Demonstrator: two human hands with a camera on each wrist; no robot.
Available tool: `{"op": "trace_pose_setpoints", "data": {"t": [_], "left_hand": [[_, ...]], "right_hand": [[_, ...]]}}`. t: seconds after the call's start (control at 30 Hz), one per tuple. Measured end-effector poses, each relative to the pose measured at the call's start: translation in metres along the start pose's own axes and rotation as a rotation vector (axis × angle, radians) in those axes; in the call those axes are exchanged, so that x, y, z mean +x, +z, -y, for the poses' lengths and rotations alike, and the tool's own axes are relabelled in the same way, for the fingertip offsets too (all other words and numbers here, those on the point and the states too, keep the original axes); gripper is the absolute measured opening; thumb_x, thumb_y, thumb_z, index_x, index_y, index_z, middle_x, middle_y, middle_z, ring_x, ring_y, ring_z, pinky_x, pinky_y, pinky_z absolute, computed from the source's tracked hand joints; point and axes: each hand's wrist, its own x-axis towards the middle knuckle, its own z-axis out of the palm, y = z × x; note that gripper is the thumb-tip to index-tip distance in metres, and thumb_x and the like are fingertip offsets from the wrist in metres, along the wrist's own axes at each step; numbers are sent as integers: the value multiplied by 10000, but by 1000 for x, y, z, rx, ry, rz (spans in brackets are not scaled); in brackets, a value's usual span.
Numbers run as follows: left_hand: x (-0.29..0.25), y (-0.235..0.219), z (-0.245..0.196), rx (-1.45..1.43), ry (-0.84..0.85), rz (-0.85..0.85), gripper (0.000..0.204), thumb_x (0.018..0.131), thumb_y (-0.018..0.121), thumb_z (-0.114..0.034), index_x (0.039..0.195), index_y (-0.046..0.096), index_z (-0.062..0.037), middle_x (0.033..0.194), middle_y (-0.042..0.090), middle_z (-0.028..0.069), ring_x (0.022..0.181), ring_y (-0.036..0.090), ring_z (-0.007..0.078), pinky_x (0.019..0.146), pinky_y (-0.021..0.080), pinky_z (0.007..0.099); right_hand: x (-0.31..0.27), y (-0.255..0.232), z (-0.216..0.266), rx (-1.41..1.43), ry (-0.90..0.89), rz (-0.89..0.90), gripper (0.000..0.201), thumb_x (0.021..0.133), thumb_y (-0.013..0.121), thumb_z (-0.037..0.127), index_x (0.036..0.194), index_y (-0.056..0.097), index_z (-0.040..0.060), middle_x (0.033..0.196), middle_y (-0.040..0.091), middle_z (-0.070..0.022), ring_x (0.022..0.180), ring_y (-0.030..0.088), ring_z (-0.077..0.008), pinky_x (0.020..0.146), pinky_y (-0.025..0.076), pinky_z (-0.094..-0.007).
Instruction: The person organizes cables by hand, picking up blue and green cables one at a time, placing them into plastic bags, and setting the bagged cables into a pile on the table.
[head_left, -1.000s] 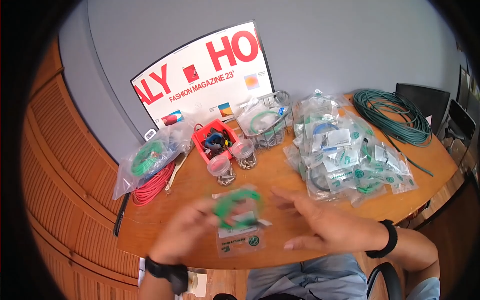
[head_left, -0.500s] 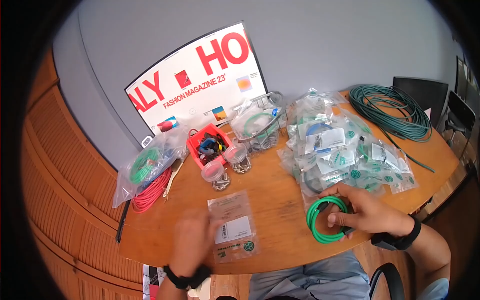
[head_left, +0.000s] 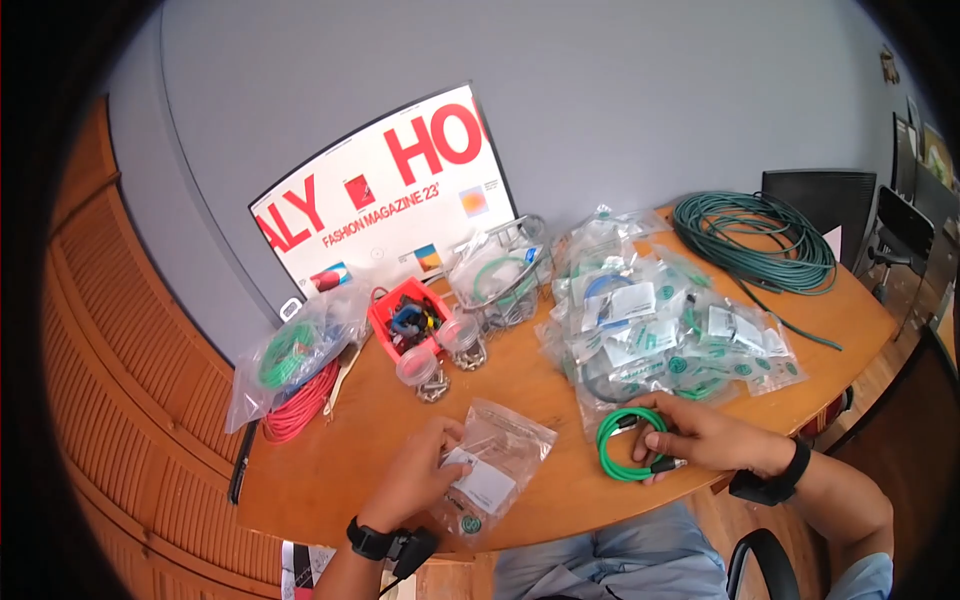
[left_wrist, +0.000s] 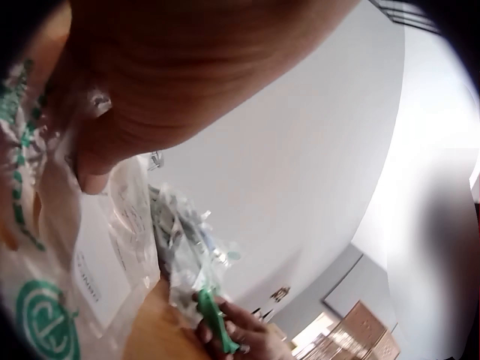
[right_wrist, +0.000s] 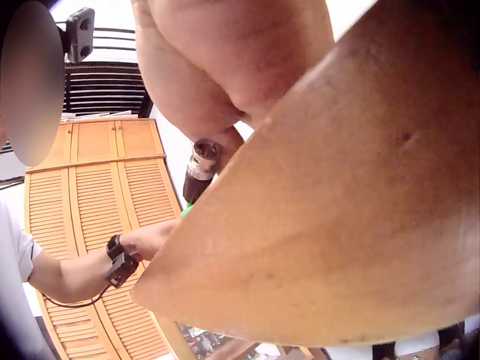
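Note:
In the head view my left hand (head_left: 412, 478) pinches a clear plastic zip bag (head_left: 515, 440) with a white label, lifted at an angle over the table's front. The left wrist view shows thumb and bag (left_wrist: 120, 300) close up, with a round green logo printed on the plastic. To the right, my right hand (head_left: 715, 435) holds a coiled green cable (head_left: 606, 448) near the table's front edge. The cable's ends have black sleeves. One metal connector (right_wrist: 203, 157) pokes out below that hand in the right wrist view, where the tabletop hides most of the coil.
Bagged cables (head_left: 640, 335) form a pile beyond my right hand, with a dark green cable coil (head_left: 750, 250) behind. Further left stand a wire basket (head_left: 500, 290), a red bin (head_left: 385, 335), two clear jars (head_left: 415, 368), a red cable coil (head_left: 300, 405) and a monitor (head_left: 350, 210).
The green cable went from my left hand to my right hand, which moved right with it. My left hand then took the bag from the table and tilted it up.

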Motion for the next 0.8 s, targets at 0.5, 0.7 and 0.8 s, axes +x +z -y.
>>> {"op": "trace_pose_setpoints", "data": {"t": [0.5, 0.7, 0.8], "left_hand": [[69, 30, -3, -820, 72, 85, 147, 964, 682, -121, 985, 680, 24, 895, 707, 19, 771, 633, 55, 657, 495, 207], [75, 44, 14, -969, -28, 122, 243, 1004, 642, -223, 1000, 687, 15, 887, 705, 22, 750, 640, 68, 623, 503, 224], [68, 38, 8, -1025, -67, 112, 267, 1017, 618, -236, 1030, 693, 20, 884, 706, 29, 743, 661, 94, 647, 540, 243]], "right_hand": [[3, 2, 5, -20, 65, -4, 385, 1054, 455, 57, 1422, 367, -16, 1015, 641, -102, 915, 673, -172, 843, 556, -308], [-2, 22, 41, -287, -85, -44, 406, 1052, 478, 71, 1438, 364, 21, 1050, 643, -82, 1007, 628, -148, 881, 521, -309], [-1, 34, 58, -176, -140, -164, 389, 1046, 503, 79, 1420, 405, 38, 1028, 655, -72, 930, 650, -132, 825, 525, -302]]}}
